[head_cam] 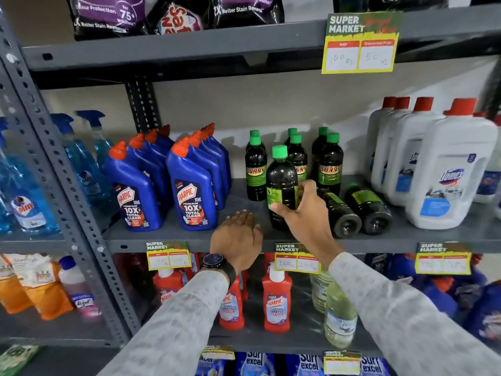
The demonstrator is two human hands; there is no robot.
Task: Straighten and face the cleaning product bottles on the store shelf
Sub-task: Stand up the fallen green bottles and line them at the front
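Right hand fingers wrap the upright green-capped bottle; left hand rests open, empty, on the shelf beside it.

HARPIC blue bottles; SUNNY green-capped bottles; SUPER MARKET price tag.

Pale grey patterned sleeves; dark wristwatch (left wrist).
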